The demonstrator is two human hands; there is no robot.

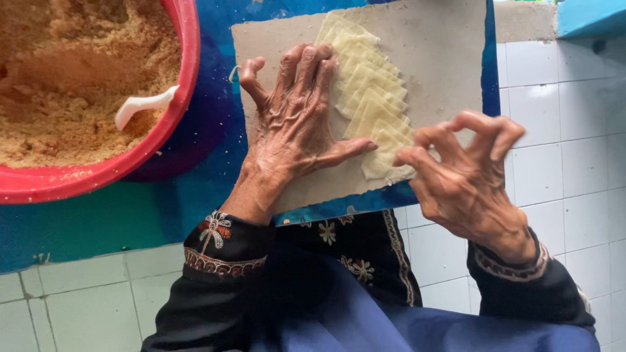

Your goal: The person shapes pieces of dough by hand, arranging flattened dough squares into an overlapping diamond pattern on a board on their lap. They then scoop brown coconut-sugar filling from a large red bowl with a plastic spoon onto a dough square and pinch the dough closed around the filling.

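Note:
Several thin pale-yellow dough squares (367, 98) lie overlapped in a fanned row on a grey-brown board (443, 52). My left hand (293, 127) rests flat on the board, fingers spread, pressing the left edge of the row. My right hand (466, 179) hovers at the near end of the row, its thumb and forefinger pinching the corner of the nearest dough square (385, 163).
A red bowl (156, 140) full of crumbly brown filling sits at upper left with a white plastic spoon (145, 106) stuck in it. The board lies on a blue-green mat (130, 215) over a white tiled floor (561, 150). My dark embroidered sleeves fill the bottom.

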